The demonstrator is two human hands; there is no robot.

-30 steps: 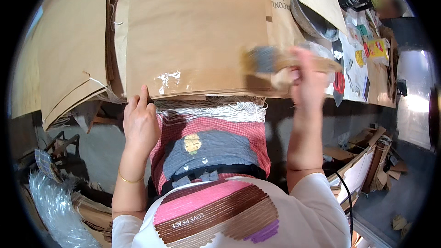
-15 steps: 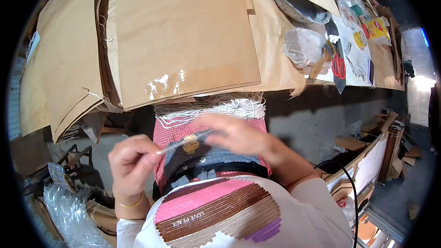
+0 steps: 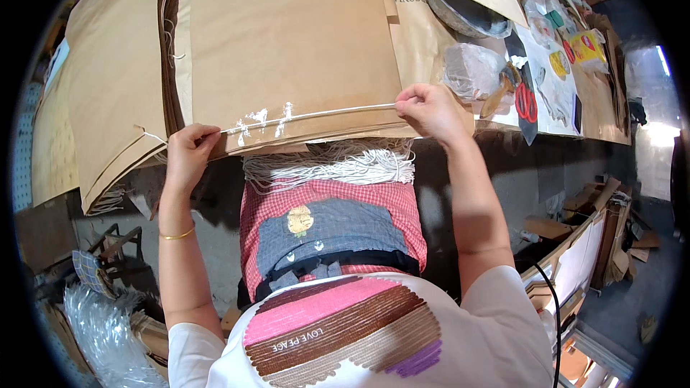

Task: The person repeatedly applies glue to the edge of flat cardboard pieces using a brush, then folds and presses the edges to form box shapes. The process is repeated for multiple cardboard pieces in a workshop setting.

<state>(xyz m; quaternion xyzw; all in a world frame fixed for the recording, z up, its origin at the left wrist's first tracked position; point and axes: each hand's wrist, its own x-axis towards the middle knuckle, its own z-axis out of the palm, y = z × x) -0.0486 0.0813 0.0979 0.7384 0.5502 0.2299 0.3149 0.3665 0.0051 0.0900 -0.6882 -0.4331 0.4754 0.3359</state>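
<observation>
— Where was the cord [image 3: 309, 113]?
— Stretched taut between both hands, across the glue-smeared paper sheet [image 3: 287, 43].
— And the fingers?
— Left hand [image 3: 188, 152] and right hand [image 3: 425, 109] each pinched shut on one end.

Your view: bright, even light on the brown paper sheets [image 3: 287, 36], blown-out glare at the right rim, deep shadow under the table edge [image 3: 503, 144], sharp centre, soft corners, strong fisheye bending of straight edges, black vignette around your frame.
</observation>
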